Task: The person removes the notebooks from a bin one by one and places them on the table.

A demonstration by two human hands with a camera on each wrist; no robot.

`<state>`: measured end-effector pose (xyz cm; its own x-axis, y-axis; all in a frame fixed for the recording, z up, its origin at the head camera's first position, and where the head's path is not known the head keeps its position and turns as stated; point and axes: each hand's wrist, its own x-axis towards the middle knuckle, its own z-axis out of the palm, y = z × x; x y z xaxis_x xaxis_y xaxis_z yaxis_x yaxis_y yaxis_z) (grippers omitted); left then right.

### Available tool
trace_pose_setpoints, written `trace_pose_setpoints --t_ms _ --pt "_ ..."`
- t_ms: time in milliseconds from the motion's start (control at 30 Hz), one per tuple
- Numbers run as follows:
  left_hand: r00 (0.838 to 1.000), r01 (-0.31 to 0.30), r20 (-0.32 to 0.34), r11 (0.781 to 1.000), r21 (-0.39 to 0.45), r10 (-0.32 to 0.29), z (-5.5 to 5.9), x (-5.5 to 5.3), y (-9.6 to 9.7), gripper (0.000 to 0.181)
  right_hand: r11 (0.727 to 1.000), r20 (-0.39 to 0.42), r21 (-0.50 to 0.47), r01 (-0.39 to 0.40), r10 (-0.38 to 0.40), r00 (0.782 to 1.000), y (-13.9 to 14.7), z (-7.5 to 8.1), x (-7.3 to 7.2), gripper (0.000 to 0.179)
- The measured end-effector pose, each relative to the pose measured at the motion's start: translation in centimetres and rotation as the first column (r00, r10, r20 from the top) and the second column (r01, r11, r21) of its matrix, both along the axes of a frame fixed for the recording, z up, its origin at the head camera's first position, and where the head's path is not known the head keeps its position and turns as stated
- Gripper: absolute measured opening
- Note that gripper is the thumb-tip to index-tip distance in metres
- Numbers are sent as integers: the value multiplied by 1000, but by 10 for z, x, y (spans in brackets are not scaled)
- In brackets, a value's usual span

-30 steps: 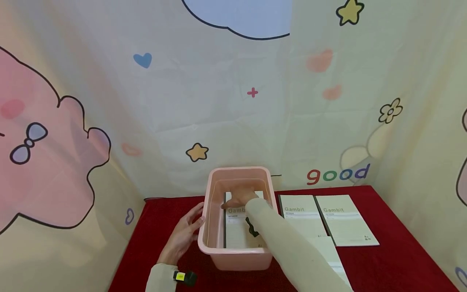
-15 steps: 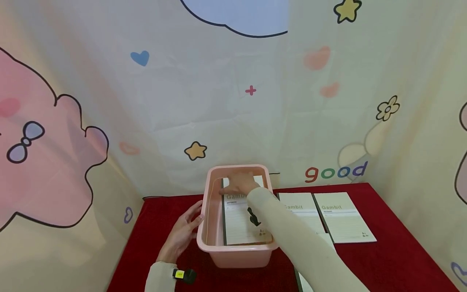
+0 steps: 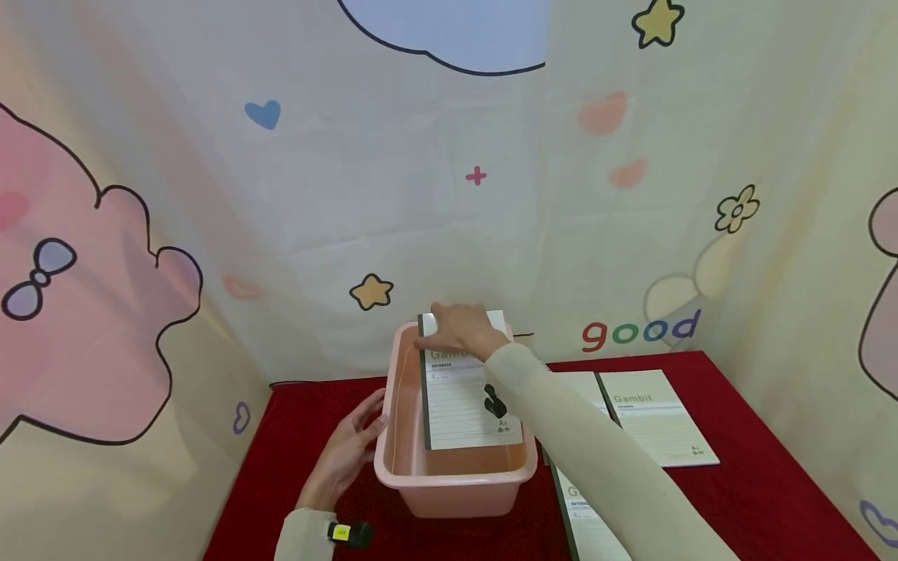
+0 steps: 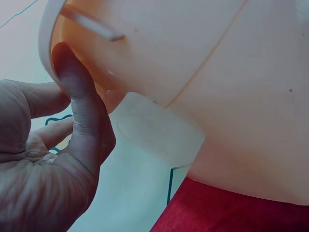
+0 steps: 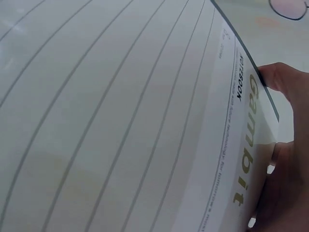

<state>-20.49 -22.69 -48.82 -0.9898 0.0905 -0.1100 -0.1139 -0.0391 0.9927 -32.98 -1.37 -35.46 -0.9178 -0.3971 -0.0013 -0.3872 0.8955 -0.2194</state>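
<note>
My right hand grips a white "Gambit" notebook with a dark spine strip by its top end. The notebook is held over a pink plastic bin, its upper end above the far rim and its lower end overlapping the bin's inside. In the right wrist view, the lined notebook cover fills most of the picture, and fingers curl at its edge. At the bin's left side rests my left hand; the left wrist view has its thumb against the bin just under the rim, fingers loosely bent.
Another Gambit notebook lies flat on the red cloth to the right. One more notebook lies nearer, partly under my right sleeve, and a third shows behind that sleeve. A printed curtain hangs behind the table.
My right hand has raised the notebook from inside the bin, up and toward the far rim. The bin's floor now shows below it. My left hand stays at the bin's left side.
</note>
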Motion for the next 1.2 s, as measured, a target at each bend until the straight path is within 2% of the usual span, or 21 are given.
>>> trace_pose_setpoints --t_ms 200,333,467,700,967,1200 --pt "1000 3 3 1000 15 -3 -2 0 0 54 999 -91 -27 -24 21 996 6 23 9 76" --pt "1000 -2 7 1000 3 2 -2 1 0 55 997 -149 -54 -49 41 988 10 36 15 68" --pt "1000 -12 22 1000 0 12 -2 3 -1 56 995 -213 -65 -81 65 975 14 44 21 59" --pt "1000 7 9 1000 13 -7 -1 1 0 54 992 -312 -72 -101 74 947 31 55 35 56" --pt "1000 8 -2 1000 12 -8 -2 2 0 54 991 -385 -74 -107 70 920 59 56 51 53" --pt "1000 4 -12 1000 1 -4 -1 1 2 51 994 -392 -85 -62 24 919 97 45 58 49"
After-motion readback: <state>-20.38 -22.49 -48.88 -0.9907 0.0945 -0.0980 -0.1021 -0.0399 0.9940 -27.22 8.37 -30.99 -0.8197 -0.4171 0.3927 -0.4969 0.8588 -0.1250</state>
